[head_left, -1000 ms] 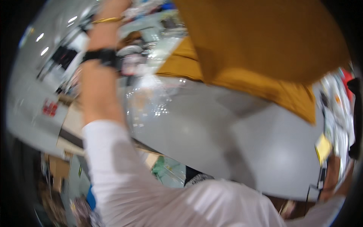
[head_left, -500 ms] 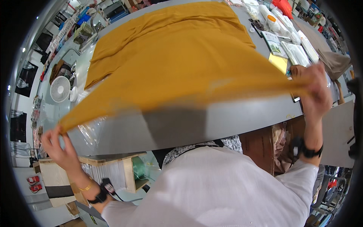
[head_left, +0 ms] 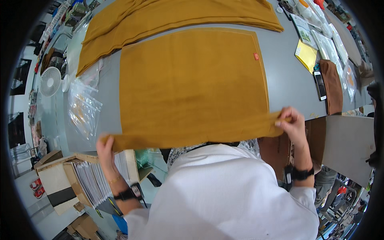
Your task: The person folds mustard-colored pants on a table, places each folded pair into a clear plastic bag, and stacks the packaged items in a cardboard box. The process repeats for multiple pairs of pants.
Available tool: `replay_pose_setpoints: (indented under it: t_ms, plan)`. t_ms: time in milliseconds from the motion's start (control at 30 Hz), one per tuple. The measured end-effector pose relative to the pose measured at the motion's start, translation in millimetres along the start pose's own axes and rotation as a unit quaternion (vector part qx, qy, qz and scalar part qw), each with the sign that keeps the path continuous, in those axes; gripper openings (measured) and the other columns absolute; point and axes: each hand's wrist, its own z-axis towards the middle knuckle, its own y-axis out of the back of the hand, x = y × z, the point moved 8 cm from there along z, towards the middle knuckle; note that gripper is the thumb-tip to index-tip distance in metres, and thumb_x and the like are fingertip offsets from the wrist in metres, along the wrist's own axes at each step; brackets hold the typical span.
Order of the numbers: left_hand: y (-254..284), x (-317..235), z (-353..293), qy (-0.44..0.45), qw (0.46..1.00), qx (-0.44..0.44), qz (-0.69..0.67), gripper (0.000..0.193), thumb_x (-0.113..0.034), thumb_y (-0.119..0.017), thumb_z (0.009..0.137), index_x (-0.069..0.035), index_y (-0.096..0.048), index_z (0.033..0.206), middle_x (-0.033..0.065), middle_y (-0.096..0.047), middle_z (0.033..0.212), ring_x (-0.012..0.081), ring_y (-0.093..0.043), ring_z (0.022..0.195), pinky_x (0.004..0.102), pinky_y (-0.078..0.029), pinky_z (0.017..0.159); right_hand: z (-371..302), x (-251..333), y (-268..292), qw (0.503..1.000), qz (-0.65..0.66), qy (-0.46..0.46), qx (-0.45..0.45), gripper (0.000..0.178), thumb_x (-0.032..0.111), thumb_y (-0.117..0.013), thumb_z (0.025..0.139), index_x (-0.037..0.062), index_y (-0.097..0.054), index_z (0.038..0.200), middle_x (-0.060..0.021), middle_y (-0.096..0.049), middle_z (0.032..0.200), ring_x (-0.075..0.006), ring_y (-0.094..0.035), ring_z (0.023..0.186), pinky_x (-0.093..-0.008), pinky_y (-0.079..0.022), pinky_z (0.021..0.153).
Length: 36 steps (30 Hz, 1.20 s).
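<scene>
Partly your shirt hides the mustard cloth (head_left: 192, 88)'s near edge; your left hand (head_left: 105, 149) and right hand (head_left: 292, 124) pinch its lower corners, flat mid-frame.

I count two hands: my left hand (head_left: 105, 149) and my right hand (head_left: 293, 125). I count one flat mustard cloth (head_left: 192, 86), one stack of mustard fabric (head_left: 168, 18), one white desk fan (head_left: 50, 81), one phone (head_left: 319, 85), one yellow notepad (head_left: 306, 55) and two wrist straps, one per arm.
</scene>
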Motion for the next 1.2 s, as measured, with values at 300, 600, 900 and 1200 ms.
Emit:
replay_pose_setpoints:
  t_ms: [300,600,900,1200]
  plan:
    - [-87,1,169,0.072,0.993,0.091,0.012,0.039,-0.013,-0.07,0.101,0.001,-0.059,0.136,0.0116,-0.074,0.116,0.0157,-0.071,0.1,0.028,-0.056,0.088,137,-36,-24,1.0,0.021,-0.02,0.004,0.033,0.01,-0.083,0.09,0.0041,-0.063,0.115,0.0003,-0.065,0.095,-0.0057,-0.061,0.084,-0.0227,-0.05,0.072]
    - [-68,-15,-9,-0.141,0.878,0.174,0.424,0.052,-0.001,-0.073,0.084,-0.008,-0.061,0.134,0.0157,-0.062,0.13,0.0321,-0.057,0.122,0.0413,-0.045,0.106,-2,4,-50,0.942,-0.322,0.054,0.074,0.054,0.006,-0.084,0.08,0.0069,-0.066,0.131,-0.0106,-0.063,0.104,-0.0282,-0.06,0.101,-0.0383,-0.05,0.089]
    - [-45,-58,196,-0.115,0.956,0.036,0.266,0.013,-0.012,-0.066,0.101,0.001,-0.065,0.102,0.002,-0.057,0.081,0.0109,-0.05,0.078,0.0283,-0.046,0.073,191,64,3,0.941,-0.269,0.193,-0.074,0.034,0.027,-0.062,0.107,-0.0044,-0.06,0.095,-0.0097,-0.049,0.07,-0.0154,-0.041,0.066,-0.0329,-0.041,0.061]
    - [-154,-81,230,-0.391,0.752,-0.028,0.53,0.046,-0.027,-0.073,0.095,-0.001,-0.06,0.131,0.0178,-0.062,0.134,0.0352,-0.062,0.118,0.0439,-0.05,0.102,245,17,-12,0.816,-0.502,0.186,-0.218,0.045,0.041,-0.071,0.099,-0.003,-0.065,0.11,-0.0158,-0.067,0.086,-0.0358,-0.06,0.074,-0.0465,-0.052,0.076]
